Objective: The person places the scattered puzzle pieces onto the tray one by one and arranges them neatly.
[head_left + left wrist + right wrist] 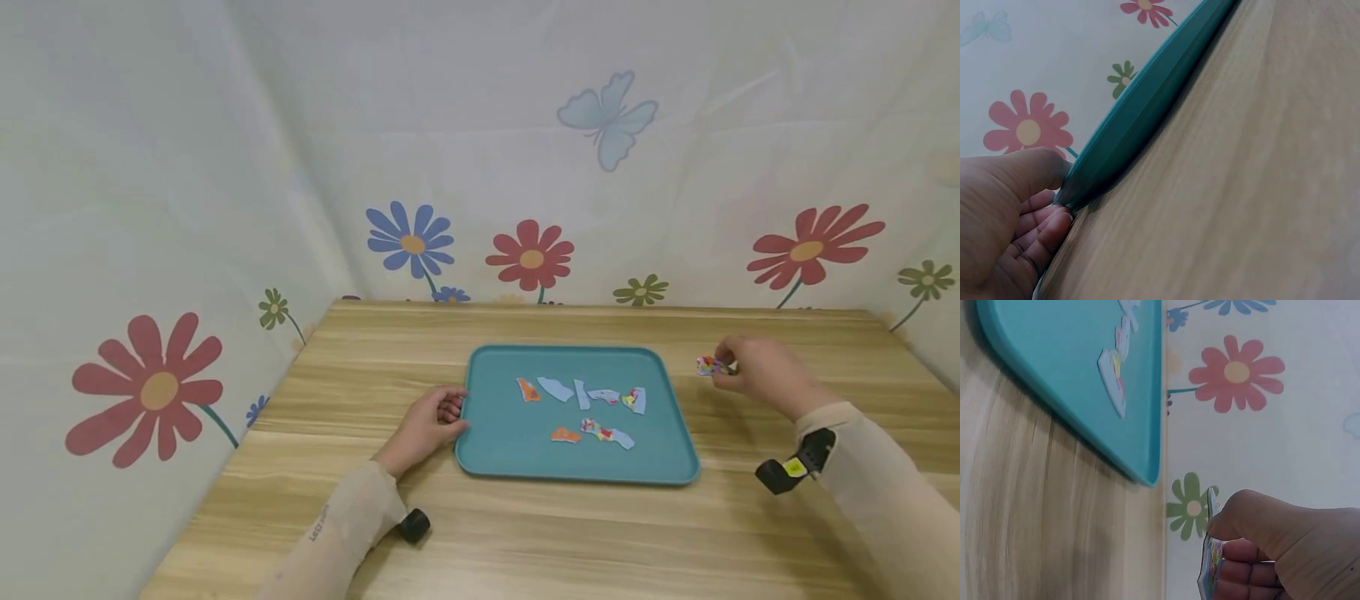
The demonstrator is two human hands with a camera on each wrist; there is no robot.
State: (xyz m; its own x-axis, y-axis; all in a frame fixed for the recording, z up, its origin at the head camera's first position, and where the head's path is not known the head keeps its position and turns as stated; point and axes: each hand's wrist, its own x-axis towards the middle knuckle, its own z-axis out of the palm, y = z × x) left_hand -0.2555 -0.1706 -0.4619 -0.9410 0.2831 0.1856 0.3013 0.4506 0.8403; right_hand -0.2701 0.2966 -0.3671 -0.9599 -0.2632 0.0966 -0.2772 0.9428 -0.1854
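My right hand (765, 373) is raised to the right of the teal tray (502, 462), pinching a multicoloured puzzle piece (707, 365) between thumb and fingers. The right wrist view shows this thin, irregular piece (1212, 565) edge-on, with printed colours facing the fingers. At the tray's left edge, my left hand (426, 422) holds the rim, its thumb and curled fingertips against the tray wall (1129, 125). Inside the tray lie several flat pieces: an orange one (528, 390) at the upper left, another orange one (565, 435) lower down, a pale blue one (555, 388), and a joined-looking colourful strip (609, 434).
A wooden table (525, 533) carries the tray. Behind it hangs a white cloth (450, 125) printed with flowers and a butterfly, meeting the table's back edge. Each wrist wears a small black camera, such as the right one (780, 477).
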